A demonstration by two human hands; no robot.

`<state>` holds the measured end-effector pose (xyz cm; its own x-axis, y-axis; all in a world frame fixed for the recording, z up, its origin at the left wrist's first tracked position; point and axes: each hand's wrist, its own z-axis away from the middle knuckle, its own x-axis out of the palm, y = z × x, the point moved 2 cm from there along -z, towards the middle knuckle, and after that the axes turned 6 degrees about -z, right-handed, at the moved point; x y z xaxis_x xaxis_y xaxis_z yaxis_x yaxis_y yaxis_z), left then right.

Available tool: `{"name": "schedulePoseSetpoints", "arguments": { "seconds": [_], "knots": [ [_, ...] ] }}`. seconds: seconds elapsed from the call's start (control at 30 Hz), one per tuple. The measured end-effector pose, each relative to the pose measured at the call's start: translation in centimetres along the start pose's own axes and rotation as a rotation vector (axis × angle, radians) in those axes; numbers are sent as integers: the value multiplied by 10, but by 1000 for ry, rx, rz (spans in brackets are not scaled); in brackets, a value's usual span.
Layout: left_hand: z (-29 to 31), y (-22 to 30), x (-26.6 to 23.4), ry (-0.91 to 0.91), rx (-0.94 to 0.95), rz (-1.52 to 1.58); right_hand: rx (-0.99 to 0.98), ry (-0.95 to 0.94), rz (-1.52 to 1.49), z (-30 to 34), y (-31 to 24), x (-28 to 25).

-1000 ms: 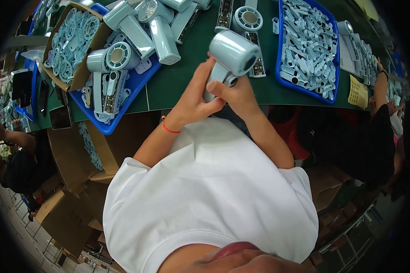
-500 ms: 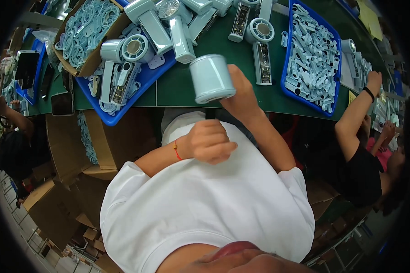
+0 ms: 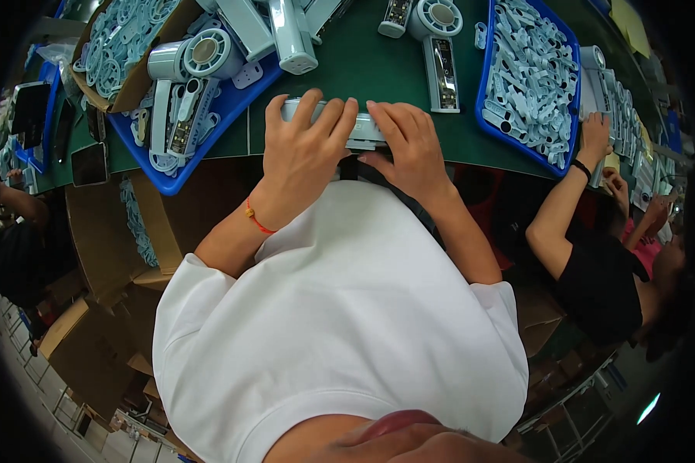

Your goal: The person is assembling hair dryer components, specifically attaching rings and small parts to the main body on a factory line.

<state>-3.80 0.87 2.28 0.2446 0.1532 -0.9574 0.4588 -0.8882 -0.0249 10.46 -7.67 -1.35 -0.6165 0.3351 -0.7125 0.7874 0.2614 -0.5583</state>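
Both of my hands are at the near edge of the green table [image 3: 332, 77], on a pale blue handheld fan [image 3: 368, 131] lying sideways. My left hand [image 3: 303, 158] arches over its left part with bent fingers on top, hiding most of it. My right hand [image 3: 411, 147] grips the other end, thumb underneath and fingers above. A glossy strip of the casing shows between them. Beyond my hands, a closed fan handle [image 3: 292, 38] points toward me. To its right stands a fan with an uncovered handle [image 3: 442, 73], its circuit parts showing.
A blue tray [image 3: 483, 92] of small pale blue parts is at right. At left, another blue tray [image 3: 179, 181] holds fans beside a cardboard box [image 3: 77, 81] of ring parts. Two phones lie farther left. A co-worker's hand [image 3: 594, 139] works at far right.
The pale blue fan, held up in my right hand with its round head toward me, now lies sideways lower down. My left hand has opened from a fist and moved onto it.
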Motion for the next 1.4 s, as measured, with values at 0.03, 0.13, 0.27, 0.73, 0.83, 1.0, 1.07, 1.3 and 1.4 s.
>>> {"name": "schedulePoseSetpoints", "arguments": {
  "seconds": [0.03, 0.13, 0.27, 0.73, 0.83, 1.0, 1.07, 1.3, 1.4],
  "knots": [
    [0, 0, 0, -7, 0, 1, 10, 38, 36, 3, 1, 4],
    [0, 0, 0, -8, -11, 41, 27, 77, 62, 4, 4, 9],
    [-1, -2, -1, -18, -17, 52, 82, -2, -41, -5, 3, -1],
    [-2, -6, -1, -17, -46, 190, 17, 48, 20, -5, 1, 1],
    [-2, -6, -1, -50, 32, 88, -30, 52, 94, -5, 2, 1],
    [-2, -3, 3, 53, 15, 98, -20, 110, 59, 2, 2, 9],
    [0, -3, 3, 62, 17, 101, -18, 144, 40, 3, 3, 10],
    [-4, -2, 4, 80, 43, 45, -52, 133, 145, 0, -4, 15],
    [-4, -2, 6, 62, 67, -74, 6, 132, 164, 1, -10, 16]
  ]
}}
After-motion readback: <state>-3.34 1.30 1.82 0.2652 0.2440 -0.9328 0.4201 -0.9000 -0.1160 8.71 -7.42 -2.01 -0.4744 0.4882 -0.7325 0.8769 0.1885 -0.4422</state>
